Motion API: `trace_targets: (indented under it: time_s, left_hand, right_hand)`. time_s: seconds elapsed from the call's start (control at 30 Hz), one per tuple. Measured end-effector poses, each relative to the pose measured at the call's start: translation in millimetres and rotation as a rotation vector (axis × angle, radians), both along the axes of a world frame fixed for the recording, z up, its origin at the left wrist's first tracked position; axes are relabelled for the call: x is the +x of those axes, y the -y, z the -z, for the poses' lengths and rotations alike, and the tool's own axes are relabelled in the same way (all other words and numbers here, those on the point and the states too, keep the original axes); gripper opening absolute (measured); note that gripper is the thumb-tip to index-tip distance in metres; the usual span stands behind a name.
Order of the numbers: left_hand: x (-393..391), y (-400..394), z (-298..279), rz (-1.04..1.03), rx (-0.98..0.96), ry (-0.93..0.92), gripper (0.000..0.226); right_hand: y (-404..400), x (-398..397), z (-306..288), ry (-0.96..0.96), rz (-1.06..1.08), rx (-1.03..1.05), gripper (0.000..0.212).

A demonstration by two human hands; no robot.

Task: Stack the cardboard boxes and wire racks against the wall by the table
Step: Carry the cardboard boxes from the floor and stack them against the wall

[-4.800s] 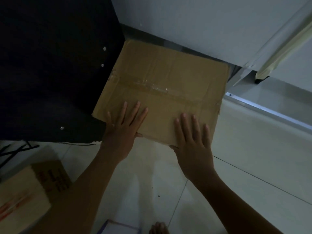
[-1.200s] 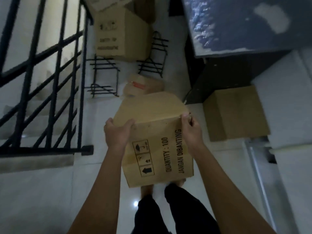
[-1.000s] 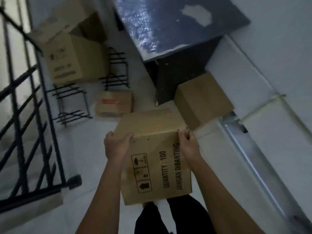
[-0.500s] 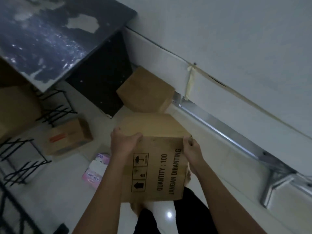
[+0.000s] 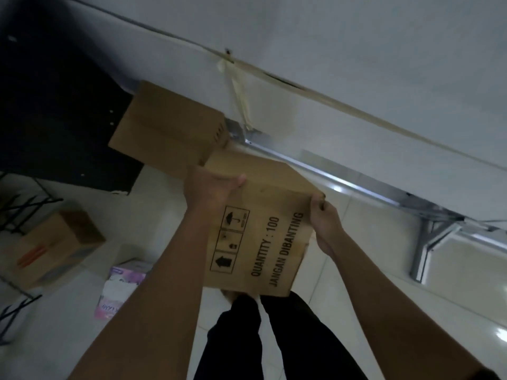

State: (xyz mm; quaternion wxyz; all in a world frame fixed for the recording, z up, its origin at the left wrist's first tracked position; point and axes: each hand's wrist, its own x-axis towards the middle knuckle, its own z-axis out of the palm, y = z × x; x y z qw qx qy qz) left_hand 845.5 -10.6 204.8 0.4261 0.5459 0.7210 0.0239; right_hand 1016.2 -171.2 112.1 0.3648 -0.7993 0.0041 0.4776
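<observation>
Mid-carry: left hand (image 5: 212, 185) & right hand (image 5: 325, 223) both grip the printed box (image 5: 258, 231) at its top corners, held off the floor near the placed box (image 5: 167, 130) (by the wall). Next, probably: lower it on top, edges squared.

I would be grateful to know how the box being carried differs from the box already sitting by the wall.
The carried box is held off the floor by the left hand and right hand; the box by the wall rests on the floor beside the dark table. The carried box shows printed text and handling symbols; the box by the wall looks plain. Both are brown cardboard.
</observation>
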Motion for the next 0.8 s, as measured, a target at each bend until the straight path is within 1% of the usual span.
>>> trace_targets:
  time_s: [0.03, 0.2, 0.23, 0.3, 0.43, 0.47, 0.57, 0.6, 0.67, 0.73, 0.8]
  left_hand:
    - [6.9, -6.3, 6.3, 0.032, -0.01, -0.014, 0.081]
    - [32.9, -36.6, 40.6, 0.196, -0.029, -0.108, 0.092]
    - [38.1, -42.0, 48.6, 0.216, -0.018, -0.129, 0.09]
    - [48.8, -52.2, 66.6, 0.279, 0.005, -0.149, 0.077]
    - [64.3, -64.4, 102.6, 0.384, 0.02, -0.138, 0.076]
    - [66.4, -66.6, 114.0, 0.411, 0.034, -0.135, 0.071]
    - [69.0, -71.7, 143.2, 0.486, 0.134, -0.103, 0.033]
    - [70.5, -73.3, 152.4, 0.481, 0.151, -0.074, 0.032]
    - [72.7, -71.7, 164.1, 0.472, 0.101, 0.001, 0.052]
    - [70.6, -61.8, 173.6, 0.491, 0.072, 0.087, 0.069]
    - [66.7, -47.4, 178.8, 0.457, 0.093, 0.159, 0.075]
  right_hand:
    - [-2.2, 4.6, 7.9, -0.001, 0.011, 0.0, 0.064]
    - [-17.1, 19.7, 55.0, -0.016, 0.014, -0.006, 0.057]
    - [-21.0, 22.1, 67.0, -0.021, 0.017, -0.006, 0.057]
    - [-29.6, 27.1, 92.6, -0.024, 0.038, -0.003, 0.054]
    - [-39.6, 36.5, 146.0, -0.022, 0.058, 0.005, 0.044]
    - [-40.6, 38.2, 158.7, -0.021, 0.06, 0.012, 0.043]
    - [-43.9, 44.2, 179.4, 0.095, 0.101, 0.023, 0.036]
    - [-45.3, 47.3, 182.8, 0.15, 0.118, 0.018, 0.035]
    - [-48.7, 53.2, 183.5, 0.225, 0.15, -0.014, 0.035]
    - [-48.1, 53.1, 182.2, 0.252, 0.137, -0.059, 0.036]
    - [-45.9, 45.0, 173.0, 0.357, 0.068, -0.068, 0.041]
